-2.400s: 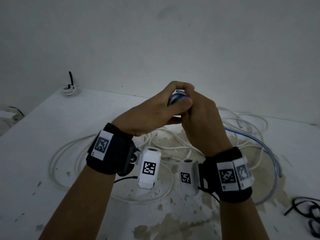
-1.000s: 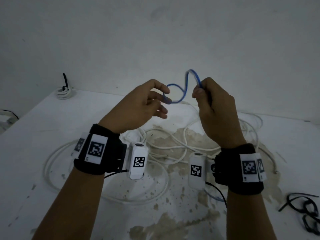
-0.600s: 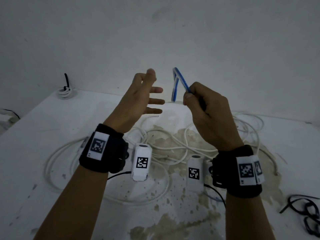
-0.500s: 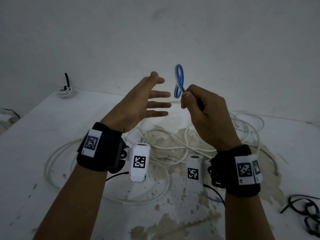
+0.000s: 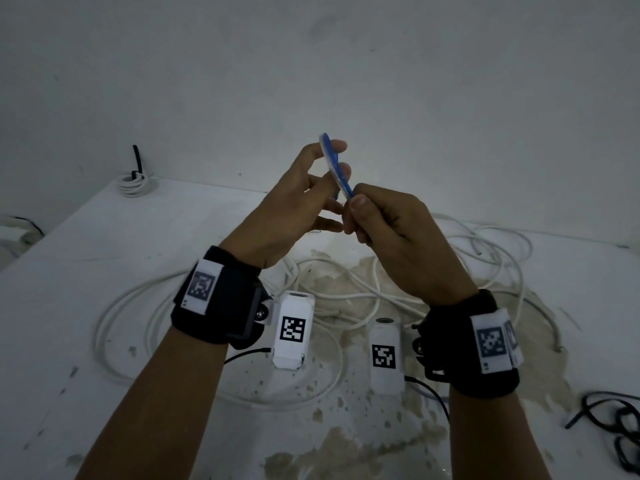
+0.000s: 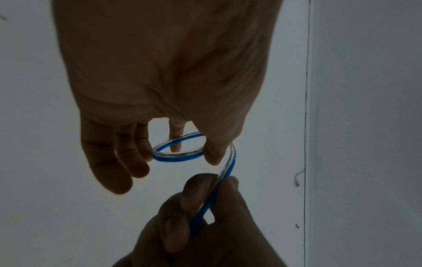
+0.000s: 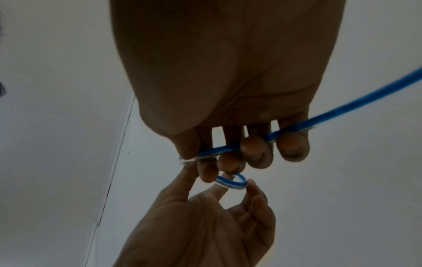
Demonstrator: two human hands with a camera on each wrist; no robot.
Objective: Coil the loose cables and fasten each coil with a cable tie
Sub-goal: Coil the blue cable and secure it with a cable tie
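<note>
A thin blue cable is held up in the air over the table. My right hand grips its strand with curled fingers and thumb, as the right wrist view shows. Just beyond that grip the cable bends into one small loop. My left hand holds this loop between its thumb and fingertips, with one finger poking through it. The rest of the blue cable trails off to the right and runs down under my right wrist.
Loose white cable sprawls in wide rings over the worn white table beneath my hands. A tied white coil sits at the back left corner by the wall. Black ties lie at the right edge.
My left hand let go of the blue cable and spread open, and has now come back to take the small loop. My right hand kept its grip and tilted the loop to the left.
</note>
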